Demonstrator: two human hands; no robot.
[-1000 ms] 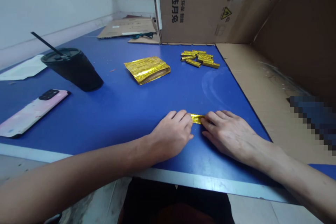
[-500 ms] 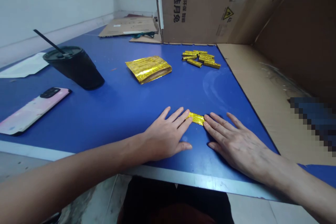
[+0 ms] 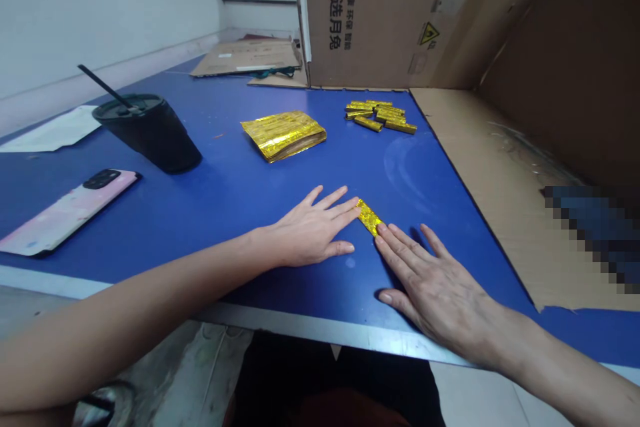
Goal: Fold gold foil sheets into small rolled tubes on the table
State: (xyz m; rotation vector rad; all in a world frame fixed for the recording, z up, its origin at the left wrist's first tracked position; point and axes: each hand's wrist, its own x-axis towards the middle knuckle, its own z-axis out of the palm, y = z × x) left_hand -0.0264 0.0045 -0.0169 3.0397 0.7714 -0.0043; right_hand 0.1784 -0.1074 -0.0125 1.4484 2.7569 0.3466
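A narrow flat strip of shiny gold foil paper (image 3: 369,217) lies slanted on the blue table between my hands. My left hand (image 3: 320,227) rests flat with fingers spread, its fingertips touching the strip's far left end. The fingertips of my right hand (image 3: 425,273) press on its near right end, thumb held apart. Beyond them sits a stack of gold foil paper sheets (image 3: 285,133), bent over at the right side. Farther right is a small pile of gold rolled or folded foil pieces (image 3: 380,115).
A black tumbler with a straw (image 3: 153,133) and a pink-white phone (image 3: 70,213) stand and lie at the left, near a white sheet (image 3: 50,130). A large cardboard box (image 3: 380,20) borders the back and right. Flattened cardboard (image 3: 250,57) lies at the back.
The gold strip has turned from nearly level to a steeper slant. My left hand has moved slightly away from me, and my right hand slightly towards me and left.
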